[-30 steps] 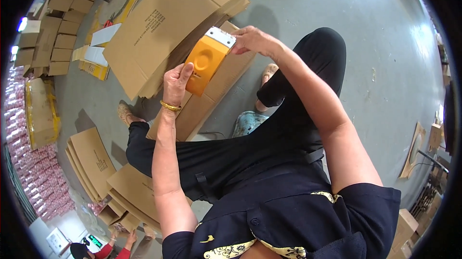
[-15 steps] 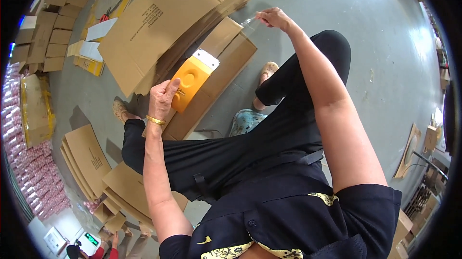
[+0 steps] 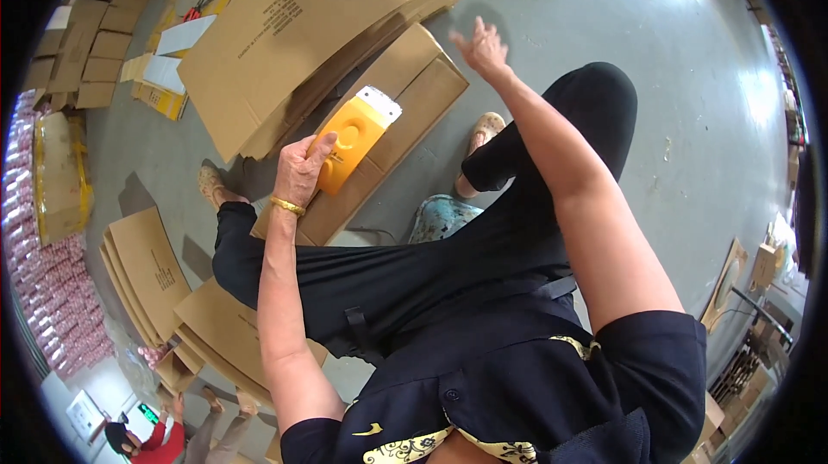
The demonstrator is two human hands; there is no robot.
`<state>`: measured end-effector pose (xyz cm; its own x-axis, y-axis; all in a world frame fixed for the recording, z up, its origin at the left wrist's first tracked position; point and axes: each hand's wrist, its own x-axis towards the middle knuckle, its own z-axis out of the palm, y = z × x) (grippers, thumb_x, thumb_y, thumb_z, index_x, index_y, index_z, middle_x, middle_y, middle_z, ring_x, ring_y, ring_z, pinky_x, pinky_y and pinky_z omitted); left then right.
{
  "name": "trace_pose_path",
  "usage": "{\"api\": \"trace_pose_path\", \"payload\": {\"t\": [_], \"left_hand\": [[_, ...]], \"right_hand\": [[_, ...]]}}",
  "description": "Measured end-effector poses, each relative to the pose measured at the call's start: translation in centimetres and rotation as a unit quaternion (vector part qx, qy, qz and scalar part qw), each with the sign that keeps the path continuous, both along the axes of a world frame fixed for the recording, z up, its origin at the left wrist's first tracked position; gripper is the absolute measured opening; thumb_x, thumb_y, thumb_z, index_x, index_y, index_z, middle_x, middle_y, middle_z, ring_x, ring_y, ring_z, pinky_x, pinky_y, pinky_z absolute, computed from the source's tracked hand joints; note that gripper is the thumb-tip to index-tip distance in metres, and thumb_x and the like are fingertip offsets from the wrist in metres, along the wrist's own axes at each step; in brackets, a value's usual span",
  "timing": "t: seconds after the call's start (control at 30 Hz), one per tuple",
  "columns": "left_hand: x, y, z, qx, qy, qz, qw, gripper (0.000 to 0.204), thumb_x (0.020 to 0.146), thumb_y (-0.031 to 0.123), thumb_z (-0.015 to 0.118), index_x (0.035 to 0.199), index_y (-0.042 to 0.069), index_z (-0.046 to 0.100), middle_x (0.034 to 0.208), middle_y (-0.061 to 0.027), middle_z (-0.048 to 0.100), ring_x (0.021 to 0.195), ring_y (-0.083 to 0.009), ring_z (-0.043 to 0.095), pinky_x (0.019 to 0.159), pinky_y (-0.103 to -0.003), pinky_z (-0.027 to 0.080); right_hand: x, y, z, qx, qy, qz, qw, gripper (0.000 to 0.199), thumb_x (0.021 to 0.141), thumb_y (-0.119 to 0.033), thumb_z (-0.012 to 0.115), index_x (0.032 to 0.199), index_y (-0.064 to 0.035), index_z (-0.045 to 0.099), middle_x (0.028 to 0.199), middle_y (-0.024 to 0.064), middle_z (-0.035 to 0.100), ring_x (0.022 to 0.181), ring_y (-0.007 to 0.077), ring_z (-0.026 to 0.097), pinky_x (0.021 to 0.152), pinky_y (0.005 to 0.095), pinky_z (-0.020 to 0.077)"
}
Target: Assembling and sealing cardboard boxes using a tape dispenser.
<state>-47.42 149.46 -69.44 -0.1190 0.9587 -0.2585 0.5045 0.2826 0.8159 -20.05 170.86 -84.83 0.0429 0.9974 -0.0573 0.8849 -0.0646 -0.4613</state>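
My left hand (image 3: 300, 169) is wrapped around a yellow tape dispenser (image 3: 352, 134). Its pale metal cutting end points up and to the right. The dispenser is just over a long brown carton (image 3: 412, 123) lying between my legs; whether it touches the cardboard I cannot tell. Past the carton's far right end, my right hand (image 3: 483, 50) is raised with its fingers spread and slightly blurred. Nothing shows in it.
Stacked flat cardboard sheets (image 3: 319, 15) lean along the carton's far left side. More folded cardboard (image 3: 151, 270) lies at left. A blue-patterned stool (image 3: 440, 216) shows beneath my legs. At the lower left is another person in red (image 3: 157, 447).
My right hand has let go of the clear tape strip it pinched at the carton's far end, and its fingers have opened. The dispenser has shifted slightly to the right in my left hand.
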Motion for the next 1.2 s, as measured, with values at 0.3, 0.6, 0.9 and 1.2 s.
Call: {"api": "trace_pose_path", "payload": {"t": [0.3, 0.6, 0.9, 1.2], "left_hand": [[1.2, 3.1, 1.2, -0.019, 0.052, -0.093, 0.994, 0.063, 0.083, 0.059, 0.052, 0.074, -0.003, 0.056, 0.06, 0.0023, 0.039, 0.061, -0.007, 0.036, 0.054, -0.025, 0.033], [-6.0, -4.4, 0.3, -0.068, 0.084, -0.041, 0.993, 0.047, 0.086, 0.042, 0.056, 0.088, -0.004, 0.061, 0.063, -0.006, 0.054, 0.063, -0.0094, 0.045, 0.06, -0.028, 0.041], [-20.8, -22.7, 1.3, -0.11, 0.025, 0.066, 0.991, 0.033, 0.083, 0.03, 0.064, 0.084, -0.002, 0.065, 0.065, 0.0056, 0.05, 0.062, -0.0032, 0.043, 0.056, -0.022, 0.035], [-26.4, -29.8, 4.3, -0.29, 0.068, 0.068, 0.952, 0.035, 0.081, 0.031, 0.062, 0.076, -0.003, 0.062, 0.064, 0.0067, 0.048, 0.064, -0.0037, 0.043, 0.057, -0.023, 0.036]], "right_hand": [[-1.5, -2.6, 6.3, 0.155, 0.002, 0.192, 0.969, 0.063, 0.088, -0.052, 0.041, 0.138, -0.0157, 0.028, 0.122, 0.018, 0.047, 0.103, 0.0345, 0.054, 0.086, 0.0441, 0.0448], [-1.8, -2.7, 6.2, 0.134, -0.008, 0.215, 0.967, 0.061, 0.088, -0.05, 0.041, 0.137, -0.0152, 0.028, 0.128, 0.0183, 0.042, 0.11, 0.0357, 0.05, 0.087, 0.0436, 0.0441], [-2.1, -3.2, 6.5, 0.113, -0.033, 0.229, 0.966, 0.06, 0.089, -0.05, 0.04, 0.138, -0.017, 0.028, 0.131, 0.018, 0.041, 0.113, 0.037, 0.048, 0.089, 0.0435, 0.0429], [-1.5, -2.2, 4.7, 0.107, -0.055, 0.237, 0.964, 0.061, 0.09, -0.053, 0.036, 0.139, -0.019, 0.027, 0.131, 0.0164, 0.041, 0.113, 0.0374, 0.047, 0.088, 0.0459, 0.0431]]}}
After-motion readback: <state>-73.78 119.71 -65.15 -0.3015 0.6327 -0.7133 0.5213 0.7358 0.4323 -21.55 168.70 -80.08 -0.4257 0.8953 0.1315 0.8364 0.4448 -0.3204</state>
